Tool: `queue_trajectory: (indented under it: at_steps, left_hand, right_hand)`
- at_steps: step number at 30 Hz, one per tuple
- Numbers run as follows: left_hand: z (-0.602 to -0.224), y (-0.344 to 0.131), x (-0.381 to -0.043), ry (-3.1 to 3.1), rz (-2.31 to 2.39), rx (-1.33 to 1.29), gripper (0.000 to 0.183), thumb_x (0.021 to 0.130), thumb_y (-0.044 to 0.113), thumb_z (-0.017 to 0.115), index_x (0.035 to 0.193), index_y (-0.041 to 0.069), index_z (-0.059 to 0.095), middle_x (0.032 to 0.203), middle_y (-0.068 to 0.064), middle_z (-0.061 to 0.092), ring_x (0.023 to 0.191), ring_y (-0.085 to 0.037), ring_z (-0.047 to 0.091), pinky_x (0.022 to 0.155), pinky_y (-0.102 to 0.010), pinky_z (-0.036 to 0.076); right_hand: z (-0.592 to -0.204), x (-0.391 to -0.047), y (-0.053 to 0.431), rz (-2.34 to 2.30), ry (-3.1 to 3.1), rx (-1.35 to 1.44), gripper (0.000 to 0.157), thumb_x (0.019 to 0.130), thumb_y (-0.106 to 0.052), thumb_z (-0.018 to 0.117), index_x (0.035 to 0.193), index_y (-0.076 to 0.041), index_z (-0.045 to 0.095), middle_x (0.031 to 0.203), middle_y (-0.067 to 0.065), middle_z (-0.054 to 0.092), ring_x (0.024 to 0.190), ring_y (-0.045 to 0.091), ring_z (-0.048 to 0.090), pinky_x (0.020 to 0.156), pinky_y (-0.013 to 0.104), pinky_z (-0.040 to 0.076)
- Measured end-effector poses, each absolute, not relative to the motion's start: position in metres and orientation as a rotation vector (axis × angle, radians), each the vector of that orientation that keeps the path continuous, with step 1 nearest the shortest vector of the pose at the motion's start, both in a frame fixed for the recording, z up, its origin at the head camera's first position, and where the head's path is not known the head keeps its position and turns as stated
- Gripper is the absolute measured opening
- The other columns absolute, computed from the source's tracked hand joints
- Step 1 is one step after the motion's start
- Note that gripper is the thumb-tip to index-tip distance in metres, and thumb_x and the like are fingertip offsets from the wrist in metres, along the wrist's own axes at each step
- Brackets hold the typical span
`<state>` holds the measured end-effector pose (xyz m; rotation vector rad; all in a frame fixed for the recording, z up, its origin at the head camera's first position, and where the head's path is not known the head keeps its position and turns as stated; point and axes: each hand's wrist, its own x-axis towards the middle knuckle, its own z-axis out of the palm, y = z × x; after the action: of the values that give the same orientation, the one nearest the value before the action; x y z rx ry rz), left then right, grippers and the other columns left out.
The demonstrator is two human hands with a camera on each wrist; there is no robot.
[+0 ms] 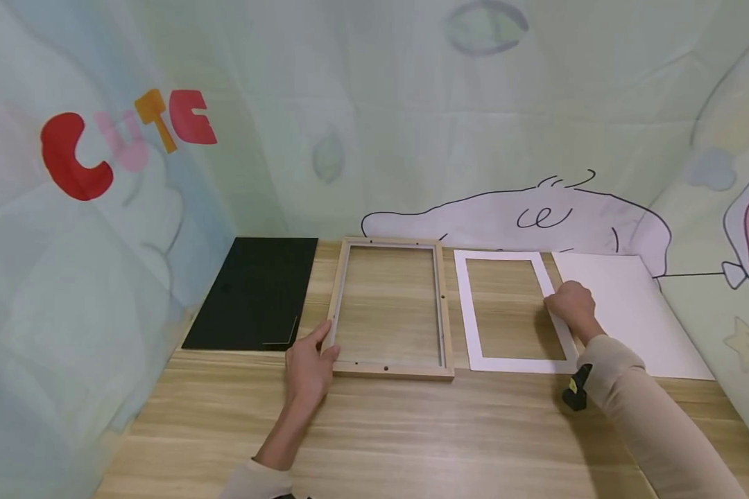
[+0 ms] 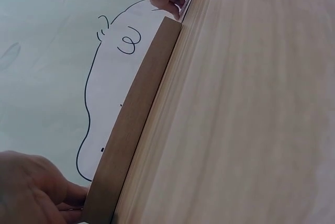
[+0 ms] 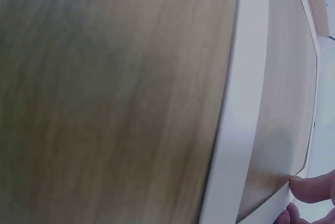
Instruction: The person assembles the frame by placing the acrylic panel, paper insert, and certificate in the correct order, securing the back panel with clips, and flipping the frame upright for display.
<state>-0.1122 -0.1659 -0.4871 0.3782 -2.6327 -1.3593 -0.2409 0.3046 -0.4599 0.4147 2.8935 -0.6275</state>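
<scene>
A light wooden picture frame (image 1: 447, 333) lies on the table, with small dark spots along its rim. My left hand (image 1: 310, 364) holds its left side close to the near corner; in the left wrist view the fingers (image 2: 73, 195) meet the end of the wooden rail (image 2: 137, 114). To the right lies a white mat with a rectangular opening (image 1: 474, 326). My right hand (image 1: 573, 307) pinches the mat's right strip. The right wrist view shows the thumb (image 3: 311, 187) at the strip's inner edge, with other fingertips beyond its outer edge.
A black backing board (image 1: 250, 294) lies left of the frame. At the far right a white sheet (image 1: 643, 319) lies partly behind my right hand and sleeve. The wood-grain table (image 1: 412, 430) ends at printed cloth walls (image 1: 274, 138) behind and at both sides.
</scene>
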Motion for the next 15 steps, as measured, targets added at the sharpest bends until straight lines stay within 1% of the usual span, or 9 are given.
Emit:
queue_trajectory:
  at_steps: [3,6,8,10,13,15]
  left_hand:
    - [-0.487,-0.166,-0.113,-2.63,-1.354,0.376,0.052,0.09,0.01,0.073,0.141,0.015,0.06,0.147,-0.006,0.058,0.135,-0.025,0.055,0.108,-0.049,0.049]
    - [-0.487,-0.166,-0.113,-2.629,-1.357,0.375,0.052,0.09,0.01,0.073,0.141,0.015,0.06,0.147,-0.006,0.058,0.135,-0.026,0.055,0.108,-0.049,0.049]
    - [-0.487,-0.165,-0.113,-2.63,-1.363,0.377,0.052,0.091,0.01,0.073,0.141,0.015,0.06,0.148,-0.006,0.058,0.135,-0.025,0.055,0.108,-0.049,0.049]
    - [-0.487,-0.165,-0.113,-2.629,-1.373,0.379,0.052,0.091,0.01,0.073,0.141,0.015,0.06,0.148,-0.007,0.057,0.135,-0.026,0.055,0.108,-0.048,0.049]
    - [-0.488,-0.165,-0.113,-2.629,-1.377,0.389,0.053,0.091,0.01,0.073,0.141,0.015,0.06,0.148,-0.006,0.057,0.135,-0.025,0.055,0.108,-0.048,0.05]
    - [-0.488,-0.165,-0.113,-2.629,-1.374,0.394,0.053,0.091,0.01,0.073,0.142,0.015,0.06,0.148,-0.006,0.057,0.134,-0.025,0.056,0.106,-0.048,0.051]
  right_hand:
    - [-0.461,-0.24,0.305,-0.625,2.91,0.422,0.022,0.083,-0.02,0.058,0.07,-0.002,0.052,0.076,0.017,0.06,0.073,0.03,0.059,0.056,0.033,0.045]
    - [-0.46,-0.238,0.306,-0.696,2.884,0.499,0.03,0.086,-0.023,0.061,0.084,0.007,0.057,0.084,0.023,0.061,0.077,0.032,0.059,0.058,0.034,0.047]
    - [-0.459,-0.237,0.307,-0.776,2.859,0.55,0.036,0.088,-0.024,0.063,0.092,0.011,0.059,0.086,0.023,0.061,0.077,0.031,0.059,0.058,0.032,0.049]
    - [-0.457,-0.237,0.308,-0.875,2.824,0.583,0.04,0.09,-0.026,0.064,0.098,0.013,0.06,0.083,0.019,0.061,0.074,0.027,0.059,0.056,0.03,0.048]
    - [-0.452,-0.236,0.315,-1.059,2.752,0.58,0.042,0.095,-0.027,0.062,0.109,0.013,0.063,0.074,0.007,0.058,0.069,0.018,0.056,0.056,0.028,0.049]
    - [-0.449,-0.236,0.322,-1.181,2.691,0.568,0.045,0.098,-0.028,0.061,0.119,0.011,0.061,0.071,-0.001,0.056,0.067,0.013,0.054,0.057,0.027,0.049]
